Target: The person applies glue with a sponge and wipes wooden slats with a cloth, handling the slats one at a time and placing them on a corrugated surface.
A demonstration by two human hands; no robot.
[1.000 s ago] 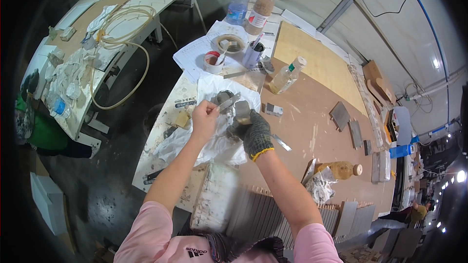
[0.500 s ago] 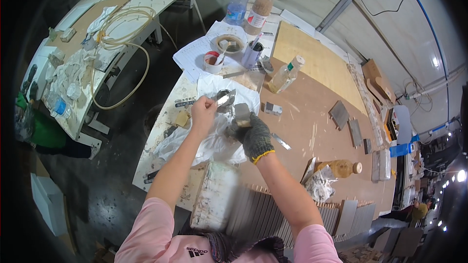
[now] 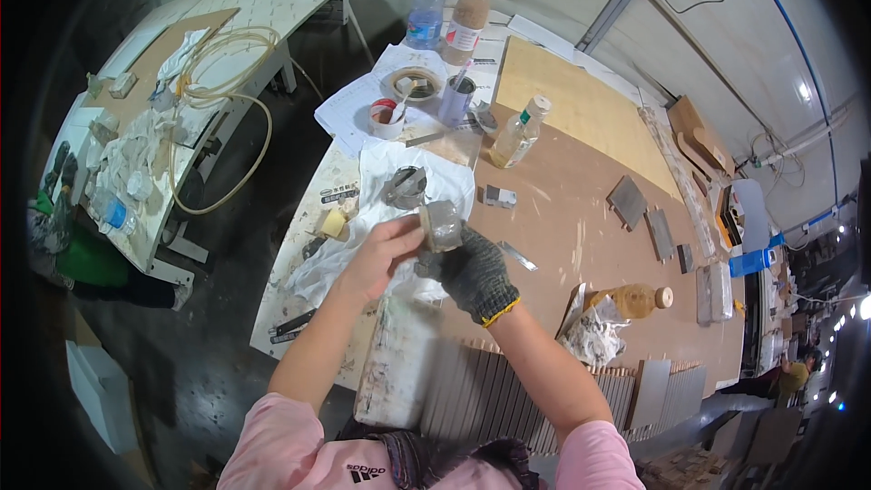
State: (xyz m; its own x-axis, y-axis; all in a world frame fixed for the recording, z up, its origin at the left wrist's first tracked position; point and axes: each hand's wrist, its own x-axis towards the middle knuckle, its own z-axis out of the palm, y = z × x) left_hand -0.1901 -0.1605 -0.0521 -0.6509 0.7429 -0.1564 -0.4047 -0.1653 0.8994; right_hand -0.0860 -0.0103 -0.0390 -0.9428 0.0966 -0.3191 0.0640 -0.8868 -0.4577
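Observation:
Above the near part of the white cloth [image 3: 376, 159], my gloved right hand [image 3: 476, 274] is closed around a small greyish piece [image 3: 443, 223] with a pale edge; blur hides its exact kind. My bare left hand [image 3: 386, 259] has its fingers against the left edge of that piece, its thumb hidden. Just beyond the hands, a metal scraper blade [image 3: 396, 189] lies over a round dark-filled container [image 3: 413, 181] on the cloth. A yellow sponge-like block [image 3: 333, 222] sits left of the cloth. To the right lies a small grey-and-white piece [image 3: 499, 197].
Grey slats [image 3: 485, 390] stand in a row along the near edge, beside a whitish block [image 3: 395, 363]. An upright bottle [image 3: 520, 133], a lying bottle [image 3: 635, 300], crumpled paper [image 3: 594, 334] and tape rolls [image 3: 387, 118] are around. A hose [image 3: 263, 118] hangs off the left table.
My left hand has let go of the scraper, now lying at the round container, and has come nearer to the right hand and the greyish piece. That piece has turned in the gloved hand.

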